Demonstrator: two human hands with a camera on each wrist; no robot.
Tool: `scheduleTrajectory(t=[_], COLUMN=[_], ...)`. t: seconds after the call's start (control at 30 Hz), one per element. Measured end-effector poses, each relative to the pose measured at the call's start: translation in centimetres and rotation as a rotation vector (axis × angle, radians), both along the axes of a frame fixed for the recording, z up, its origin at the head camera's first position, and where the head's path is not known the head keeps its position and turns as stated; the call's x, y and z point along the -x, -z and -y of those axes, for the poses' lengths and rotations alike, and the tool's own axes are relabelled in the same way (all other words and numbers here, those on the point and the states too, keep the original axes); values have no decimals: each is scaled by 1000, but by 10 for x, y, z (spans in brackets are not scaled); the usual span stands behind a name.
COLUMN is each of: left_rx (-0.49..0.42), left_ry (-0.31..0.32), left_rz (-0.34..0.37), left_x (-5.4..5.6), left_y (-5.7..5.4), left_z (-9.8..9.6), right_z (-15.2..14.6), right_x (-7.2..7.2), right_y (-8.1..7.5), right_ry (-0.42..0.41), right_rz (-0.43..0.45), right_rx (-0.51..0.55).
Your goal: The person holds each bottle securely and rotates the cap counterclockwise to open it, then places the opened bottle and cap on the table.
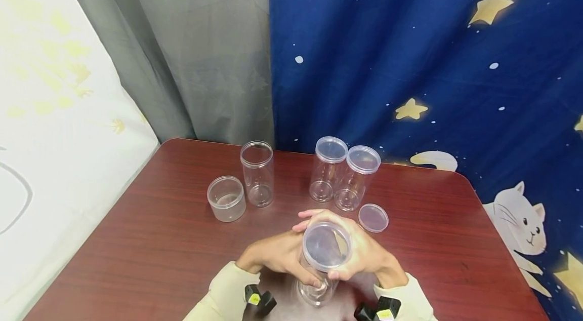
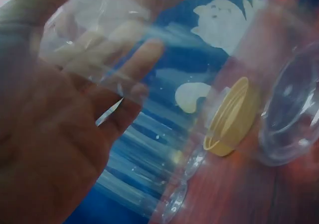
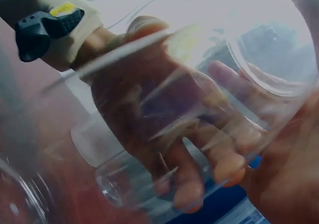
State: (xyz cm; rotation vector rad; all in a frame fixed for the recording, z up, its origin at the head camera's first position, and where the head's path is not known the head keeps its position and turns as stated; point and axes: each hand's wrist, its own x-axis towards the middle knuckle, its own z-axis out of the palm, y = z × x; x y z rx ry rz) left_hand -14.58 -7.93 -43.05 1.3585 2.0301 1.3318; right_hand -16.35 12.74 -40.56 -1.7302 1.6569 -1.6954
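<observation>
Both hands are wrapped around a tall clear plastic jar (image 1: pixel 317 291) at the near middle of the table, with a clear lid (image 1: pixel 325 245) over its mouth. My left hand (image 1: pixel 284 255) grips it from the left, thumb across the front. From the right, my right hand (image 1: pixel 364 252) holds the jar near the top, its fingers reaching behind. The left wrist view shows my left hand (image 2: pixel 60 129) close against the transparent wall. In the right wrist view, the left hand's curled fingers (image 3: pixel 189 191) show through the plastic. Whether the lid is screwed tight I cannot tell.
Two lidded jars (image 1: pixel 325 174) (image 1: pixel 357 179) stand together at the back. A loose clear lid (image 1: pixel 373 217) lies to their right. Back left are a tall open jar (image 1: pixel 258 174) and a short, wide clear tub (image 1: pixel 226 199). Curtains (image 1: pixel 218 47) hang behind the dark red table (image 1: pixel 150 245).
</observation>
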Motion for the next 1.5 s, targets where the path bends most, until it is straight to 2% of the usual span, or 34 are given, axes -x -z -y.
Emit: scheduleTrajectory(t=[0.07, 0.13, 0.2, 0.3, 0.47, 0.53, 0.63, 0.73, 0.8, 0.93, 1.0, 1.1, 1.3, 1.5], left_rx=[-3, -21, -40, -73, -86, -79, -75, -112, -148, -238, -275, -287, -295, -295], left_ry=[31, 50, 22, -103, -365, -458, -604, -715, -777, -848, -862, -914, -1093, -1129], left_rz=[27, 84, 117, 124, 106, 62, -66, -181, -210, -185, -178, -209, -358, -527], left_x=[1, 3, 3, 1, -4, -7, -12, -14, -15, -16, -16, -17, -17, -19], left_y=[-3, -5, -6, -6, -5, -6, -4, -1, 2, 6, 6, 5, 8, 15], left_z=[1, 1, 1, 2, 0, -6, -18, -31, -38, -45, -46, -47, -53, -60], right_z=[1, 2, 1, -3, -7, -4, 3, 10, 12, 15, 16, 19, 28, 34], right_x=[-1, -2, -3, -4, -7, -9, -13, -16, -18, -22, -24, -27, -35, -39], right_y=[-2, -4, -6, -9, -13, -12, -11, -9, -7, -7, -8, -9, -7, -6], right_ry=[14, 41, 77, 200, 518, 636, 787, 882, 903, 913, 925, 974, 1100, 1160], right_rz=[4, 13, 18, 0, 42, 84, 123, 142, 152, 121, 93, 92, 79, 64], right_rx=[19, 39, 53, 60, 46, 37, 37, 55, 66, 43, 27, 35, 65, 93])
